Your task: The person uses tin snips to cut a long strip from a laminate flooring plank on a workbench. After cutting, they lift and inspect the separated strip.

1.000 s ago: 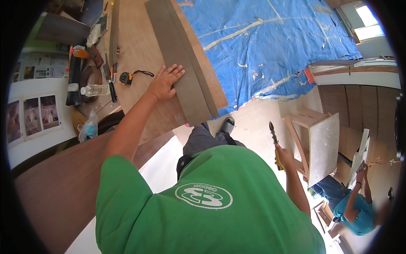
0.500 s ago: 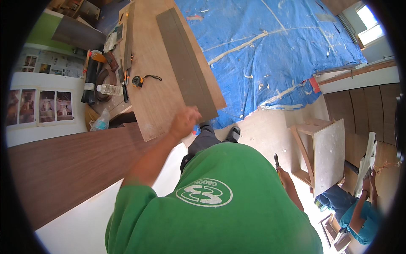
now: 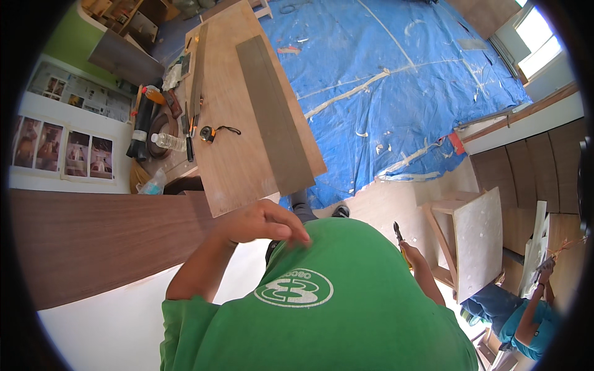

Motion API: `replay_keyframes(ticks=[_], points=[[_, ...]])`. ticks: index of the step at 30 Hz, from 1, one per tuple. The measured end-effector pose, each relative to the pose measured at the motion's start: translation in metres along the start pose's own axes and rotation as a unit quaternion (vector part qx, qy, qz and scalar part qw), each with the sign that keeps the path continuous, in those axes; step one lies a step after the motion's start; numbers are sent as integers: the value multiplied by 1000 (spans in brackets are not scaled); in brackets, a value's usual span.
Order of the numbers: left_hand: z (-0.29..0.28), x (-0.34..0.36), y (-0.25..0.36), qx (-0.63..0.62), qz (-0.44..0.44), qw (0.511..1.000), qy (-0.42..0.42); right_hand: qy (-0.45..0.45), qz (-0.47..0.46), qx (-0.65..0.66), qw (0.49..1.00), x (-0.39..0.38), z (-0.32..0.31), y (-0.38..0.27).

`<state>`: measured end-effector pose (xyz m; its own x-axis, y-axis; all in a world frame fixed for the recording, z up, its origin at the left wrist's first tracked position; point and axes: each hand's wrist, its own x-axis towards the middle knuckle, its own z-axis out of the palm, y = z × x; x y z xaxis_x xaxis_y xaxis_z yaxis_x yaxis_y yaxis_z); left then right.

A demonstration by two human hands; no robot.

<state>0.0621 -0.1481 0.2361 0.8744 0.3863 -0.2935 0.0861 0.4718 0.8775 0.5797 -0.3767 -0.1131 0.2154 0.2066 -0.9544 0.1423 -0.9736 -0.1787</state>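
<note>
My left hand (image 3: pixel 266 224) hovers just over the front of my green shirt, empty, fingers loosely bent and apart. Down at my right side, my right hand (image 3: pixel 411 253) is closed on yellow-handled snips (image 3: pixel 398 232), their dark jaws pointing up. In front of me, a long grey-brown strip (image 3: pixel 274 111) lies on a plywood board (image 3: pixel 229 176). A tape measure (image 3: pixel 207 133), long-handled tools (image 3: pixel 189 146) and a narrow metal length (image 3: pixel 198 68) lie on the board's left part and edge.
Bottles (image 3: pixel 167 141) and rolls crowd the left side above a brown panel (image 3: pixel 105 241). A blue tarp (image 3: pixel 383 99) covers the floor ahead. A wooden frame with a pale panel (image 3: pixel 476 247) stands at right; beyond it a co-worker (image 3: pixel 529 324) in teal handles a white strip (image 3: pixel 535 241).
My left hand has left the grey-brown strip and come back toward my body. The board sits lower in the view. The snips remain in my right hand.
</note>
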Motion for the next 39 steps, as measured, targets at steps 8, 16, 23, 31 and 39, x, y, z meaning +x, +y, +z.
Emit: replay_keyframes(ticks=[8, 16, 23, 31, 39], points=[[12, 46, -12, 226, -191, 954, 48, -7, -5, 47, 999, 8, 5, -3], [0, 68, -55, 315, -64, 943, 85, -35, 28, 35, 998, 32, 12, 51], [28, 40, 78, 213, 75, 974, -29, -3, 37, 39, 999, 14, 18, 58], [84, 39, 217, 142, 355, 861, -334, 21, 29, 11, 999, 0, 8, 20], [109, 46, 243, 158, 431, 762, -457, -31, -18, 47, 998, 58, 14, 18]])
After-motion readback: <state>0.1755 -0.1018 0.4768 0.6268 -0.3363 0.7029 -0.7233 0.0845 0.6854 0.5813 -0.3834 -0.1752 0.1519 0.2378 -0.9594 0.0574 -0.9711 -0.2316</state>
